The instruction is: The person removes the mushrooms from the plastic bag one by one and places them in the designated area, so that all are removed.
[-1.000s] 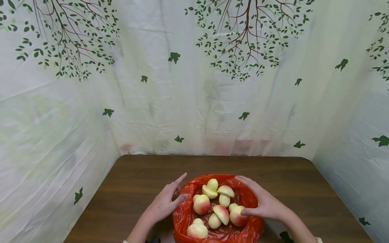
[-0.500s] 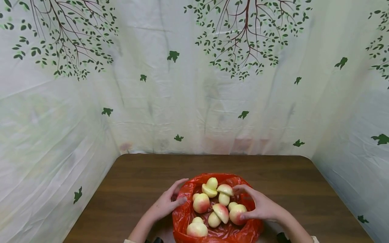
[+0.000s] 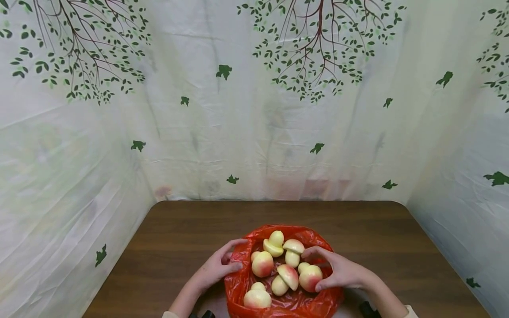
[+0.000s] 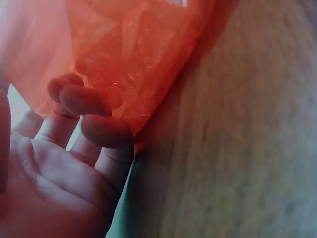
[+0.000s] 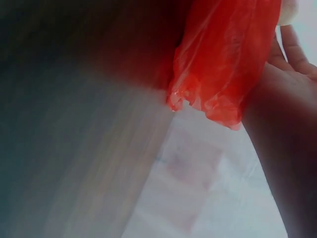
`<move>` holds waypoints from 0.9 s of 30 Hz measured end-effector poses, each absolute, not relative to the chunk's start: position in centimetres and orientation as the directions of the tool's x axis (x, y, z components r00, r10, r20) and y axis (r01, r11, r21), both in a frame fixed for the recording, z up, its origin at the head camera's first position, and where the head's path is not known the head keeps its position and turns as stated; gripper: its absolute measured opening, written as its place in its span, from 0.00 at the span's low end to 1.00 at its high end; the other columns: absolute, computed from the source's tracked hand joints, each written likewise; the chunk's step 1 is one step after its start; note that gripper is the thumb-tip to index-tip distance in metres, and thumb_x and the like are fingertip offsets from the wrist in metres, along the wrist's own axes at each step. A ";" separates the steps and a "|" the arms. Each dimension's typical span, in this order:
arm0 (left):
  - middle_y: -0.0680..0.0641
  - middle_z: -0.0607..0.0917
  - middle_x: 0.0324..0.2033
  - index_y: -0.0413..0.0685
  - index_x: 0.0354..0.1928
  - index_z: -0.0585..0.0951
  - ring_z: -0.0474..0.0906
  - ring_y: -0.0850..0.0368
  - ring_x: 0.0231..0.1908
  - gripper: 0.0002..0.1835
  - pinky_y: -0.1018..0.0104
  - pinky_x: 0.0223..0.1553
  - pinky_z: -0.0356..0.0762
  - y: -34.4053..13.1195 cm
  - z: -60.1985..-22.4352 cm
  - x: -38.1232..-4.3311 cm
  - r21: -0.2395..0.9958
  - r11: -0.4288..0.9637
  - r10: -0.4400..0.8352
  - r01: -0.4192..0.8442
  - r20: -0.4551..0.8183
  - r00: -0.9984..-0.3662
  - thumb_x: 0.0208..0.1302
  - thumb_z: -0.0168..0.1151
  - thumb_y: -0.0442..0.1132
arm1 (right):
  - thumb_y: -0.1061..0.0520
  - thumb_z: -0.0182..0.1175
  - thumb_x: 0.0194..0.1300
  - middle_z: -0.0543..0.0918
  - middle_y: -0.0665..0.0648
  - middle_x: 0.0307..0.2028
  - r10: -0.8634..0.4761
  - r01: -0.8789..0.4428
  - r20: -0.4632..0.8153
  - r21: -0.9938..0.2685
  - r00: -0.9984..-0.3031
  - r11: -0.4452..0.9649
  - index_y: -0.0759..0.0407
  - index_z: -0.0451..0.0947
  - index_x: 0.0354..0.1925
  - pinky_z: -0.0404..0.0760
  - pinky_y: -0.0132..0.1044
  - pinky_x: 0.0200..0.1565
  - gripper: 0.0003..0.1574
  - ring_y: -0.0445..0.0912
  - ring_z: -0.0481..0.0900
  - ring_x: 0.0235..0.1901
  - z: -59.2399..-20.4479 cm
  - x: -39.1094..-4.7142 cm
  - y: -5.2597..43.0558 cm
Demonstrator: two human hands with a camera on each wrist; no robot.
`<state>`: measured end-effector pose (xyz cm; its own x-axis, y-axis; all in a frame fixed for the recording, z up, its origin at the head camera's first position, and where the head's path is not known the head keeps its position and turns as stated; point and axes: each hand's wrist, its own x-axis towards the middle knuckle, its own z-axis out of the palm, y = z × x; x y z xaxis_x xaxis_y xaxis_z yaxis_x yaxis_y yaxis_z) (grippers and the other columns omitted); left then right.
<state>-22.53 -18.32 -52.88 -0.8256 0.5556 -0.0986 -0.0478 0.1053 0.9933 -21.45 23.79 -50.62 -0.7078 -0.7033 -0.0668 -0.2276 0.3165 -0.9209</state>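
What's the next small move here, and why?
Probably bring the right hand's thumb and fingers together on the rightmost mushroom-shaped piece: in the head view they look spread about it, thumb tip by its cap, while the left hand is at the red bag's left side.

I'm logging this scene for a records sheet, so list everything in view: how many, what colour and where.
mushroom-shaped pieces: six, pale yellow, most with a pink-red blush, inside the bag
plastic bag: one, red, mouth open, on the table
table: one, brown with wood grain, under the bag
hanging cloth: number of pieces unclear, whitish with green leaves and dark branches, behind and beside the table
dark items: at least two, black, cut off at the bottom edge, too little shown to identify
sleeves: two, cream, at the bottom edge
left hand: one, bare, at the bag's left side
right hand: one, bare, over the bag's right side
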 end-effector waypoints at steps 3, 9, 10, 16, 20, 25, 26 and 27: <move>0.47 0.91 0.43 0.53 0.80 0.64 0.92 0.56 0.41 0.35 0.58 0.42 0.92 -18.5 -53.2 -22.6 0.996 0.057 0.577 -0.063 -0.085 -0.812 0.76 0.65 0.39 | 0.49 0.73 0.67 0.73 0.62 0.70 -0.711 -0.216 -0.083 -0.923 -0.698 0.320 0.55 0.67 0.73 0.77 0.30 0.63 0.43 0.38 0.73 0.67 -50.8 -21.6 23.9; 0.51 0.91 0.37 0.45 0.81 0.61 0.92 0.60 0.37 0.39 0.63 0.40 0.91 -18.8 -54.0 -22.9 0.997 -0.019 0.608 -0.071 -0.045 -0.792 0.73 0.67 0.33 | 0.51 0.72 0.69 0.71 0.64 0.70 -0.713 -0.190 -0.109 -0.926 -0.692 0.325 0.57 0.68 0.71 0.78 0.28 0.62 0.39 0.37 0.74 0.63 -51.1 -21.7 23.8; 0.51 0.91 0.37 0.43 0.81 0.60 0.92 0.60 0.37 0.40 0.63 0.40 0.91 -18.8 -54.1 -22.9 0.997 -0.028 0.611 -0.070 -0.038 -0.791 0.72 0.67 0.32 | 0.51 0.71 0.69 0.71 0.64 0.70 -0.714 -0.187 -0.111 -0.927 -0.691 0.325 0.57 0.68 0.71 0.78 0.28 0.61 0.38 0.37 0.75 0.63 -51.1 -21.6 23.8; 0.50 0.92 0.37 0.41 0.80 0.59 0.92 0.59 0.38 0.42 0.62 0.42 0.91 -18.9 -54.3 -23.0 0.996 -0.051 0.619 -0.070 -0.023 -0.785 0.71 0.68 0.31 | 0.51 0.70 0.71 0.72 0.64 0.68 -0.717 -0.176 -0.126 -0.927 -0.685 0.330 0.56 0.69 0.70 0.80 0.28 0.59 0.35 0.39 0.77 0.60 -51.1 -21.6 23.7; 0.51 0.92 0.36 0.43 0.81 0.58 0.92 0.59 0.38 0.43 0.62 0.41 0.92 -18.8 -54.4 -23.1 0.995 -0.050 0.617 -0.081 -0.033 -0.786 0.70 0.69 0.31 | 0.52 0.70 0.71 0.72 0.64 0.68 -0.727 -0.197 -0.103 -0.928 -0.679 0.316 0.55 0.71 0.67 0.80 0.28 0.58 0.31 0.38 0.77 0.59 -51.1 -21.6 23.7; 0.52 0.92 0.35 0.44 0.82 0.59 0.92 0.59 0.37 0.44 0.61 0.41 0.92 -18.8 -54.2 -23.0 0.996 -0.031 0.609 -0.089 -0.052 -0.792 0.69 0.71 0.31 | 0.55 0.68 0.72 0.71 0.68 0.69 -0.744 -0.231 -0.055 -0.933 -0.666 0.276 0.58 0.73 0.65 0.81 0.28 0.59 0.28 0.35 0.75 0.60 -50.8 -21.4 23.6; 0.52 0.91 0.34 0.45 0.82 0.59 0.92 0.58 0.37 0.44 0.61 0.41 0.92 -18.8 -54.2 -22.9 0.996 -0.024 0.606 -0.088 -0.056 -0.793 0.69 0.71 0.31 | 0.55 0.68 0.73 0.71 0.69 0.69 -0.745 -0.230 -0.051 -0.935 -0.665 0.269 0.58 0.73 0.65 0.81 0.28 0.59 0.28 0.35 0.76 0.60 -50.9 -21.4 23.6; 0.52 0.91 0.34 0.45 0.81 0.60 0.92 0.58 0.37 0.44 0.61 0.41 0.92 -18.8 -54.2 -22.9 0.996 -0.018 0.605 -0.088 -0.059 -0.794 0.68 0.71 0.32 | 0.56 0.68 0.73 0.70 0.69 0.69 -0.746 -0.227 -0.048 -0.938 -0.664 0.263 0.58 0.73 0.66 0.81 0.28 0.59 0.27 0.34 0.76 0.60 -50.9 -21.4 23.6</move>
<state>-22.92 -18.83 -54.16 -0.7943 0.6046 -0.0592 -0.0876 -0.0175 0.9960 -21.42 23.60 -50.89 -0.6639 -0.7463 -0.0484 -0.2267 0.2625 -0.9379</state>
